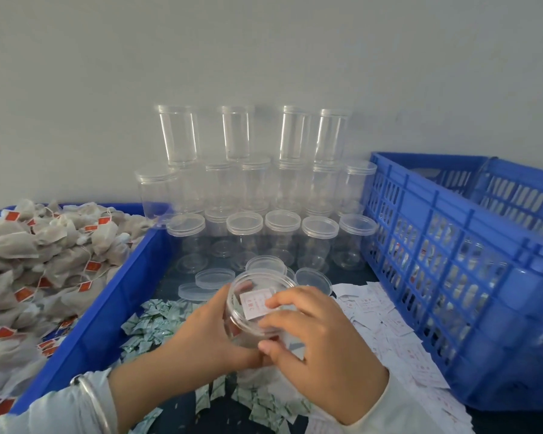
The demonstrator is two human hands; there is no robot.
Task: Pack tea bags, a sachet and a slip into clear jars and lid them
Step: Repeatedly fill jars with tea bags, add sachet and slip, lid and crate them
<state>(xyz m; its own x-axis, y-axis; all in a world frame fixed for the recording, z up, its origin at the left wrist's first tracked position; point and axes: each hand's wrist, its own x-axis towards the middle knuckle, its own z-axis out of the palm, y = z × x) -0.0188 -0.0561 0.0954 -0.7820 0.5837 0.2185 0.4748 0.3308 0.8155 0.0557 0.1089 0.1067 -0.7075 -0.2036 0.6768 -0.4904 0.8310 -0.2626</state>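
A clear jar (254, 283) sits low in the middle, gripped round its left side by my left hand (207, 333). A white slip with red print (254, 303) lies in the jar's mouth. My right hand (314, 339) curls over the jar's right rim, its fingertips on the slip. Tea bags with red tags (44, 261) are heaped in a blue tray (113, 308) at the left. Green-and-white sachets (151, 324) lie scattered under my hands. More white slips (389, 321) are spread at the right. Loose clear lids (214, 278) lie just behind the jar.
Several empty lidded clear jars (248, 189) are stacked in rows against the grey wall. A blue slotted crate (458, 264) stands at the right, with filled jars dimly visible through its side.
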